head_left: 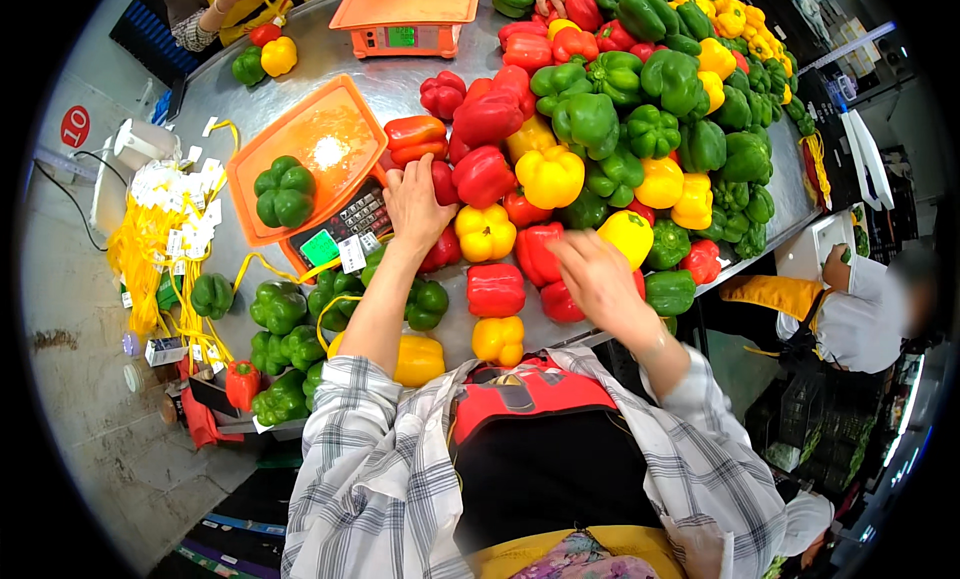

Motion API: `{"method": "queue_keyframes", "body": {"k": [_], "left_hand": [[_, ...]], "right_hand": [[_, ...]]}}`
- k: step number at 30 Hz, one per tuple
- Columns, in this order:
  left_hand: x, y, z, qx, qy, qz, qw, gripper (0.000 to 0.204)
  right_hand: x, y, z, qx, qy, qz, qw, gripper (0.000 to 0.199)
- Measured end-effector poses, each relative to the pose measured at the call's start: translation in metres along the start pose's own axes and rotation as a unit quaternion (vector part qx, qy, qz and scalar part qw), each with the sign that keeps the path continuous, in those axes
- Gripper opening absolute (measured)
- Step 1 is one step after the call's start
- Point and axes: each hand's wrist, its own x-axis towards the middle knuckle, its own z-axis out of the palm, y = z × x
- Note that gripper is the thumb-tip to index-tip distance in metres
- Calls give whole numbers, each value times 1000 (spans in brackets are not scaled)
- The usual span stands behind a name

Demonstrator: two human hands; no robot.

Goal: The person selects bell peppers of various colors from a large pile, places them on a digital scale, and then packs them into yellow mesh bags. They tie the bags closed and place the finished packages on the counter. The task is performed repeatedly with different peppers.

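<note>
My left hand (415,204) reaches into the near left of the pepper pile, its fingers and thumb curled round a red bell pepper (443,183). My right hand (607,284), a little blurred, has its fingers stretched out beside another red bell pepper (538,255); no pepper shows in its grasp. Between my hands lie a yellow bell pepper (485,233) and a blocky red one (495,290). Below them, close to my apron, sits a yellow pepper (498,340). An orange scale (285,144) left of my left hand carries a green bell pepper (284,192) on its tray.
Green peppers (278,307) and yellow tagged ties (165,234) lie at the left. A second orange scale (405,19) stands at the far side. Mixed peppers (650,129) heap up at the right. Other people are nearby, including a person in white (860,314) at the right.
</note>
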Motion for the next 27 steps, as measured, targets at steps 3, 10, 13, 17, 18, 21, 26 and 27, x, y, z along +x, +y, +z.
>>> {"method": "queue_keyframes", "body": {"k": [3,10,13,17,18,21,26,27], "left_hand": [[-19,5,-6,-47,130,24,990,88],[-26,9,-2,-98,169,-4,981,78],[-27,6,11,-129,171,-34,976,74],[-28,7,16,-102,123,-28,987,55],[-28,4,22,-108,121,-8,987,51],[-24,19,19,-180,137,6,974,36],[-37,18,0,-213,85,-22,973,36],[-43,18,-6,-217,105,-8,971,35]], "right_hand": [[68,19,34,-64,65,-116,989,39],[138,44,102,-223,56,-244,942,33],[145,41,86,-210,-25,-228,950,41],[145,33,52,-73,-8,-103,992,64],[146,23,41,-17,-11,-48,999,69],[161,3,38,123,7,10,992,73],[210,-30,73,252,42,9,967,78],[222,-37,87,257,51,1,965,81]]}}
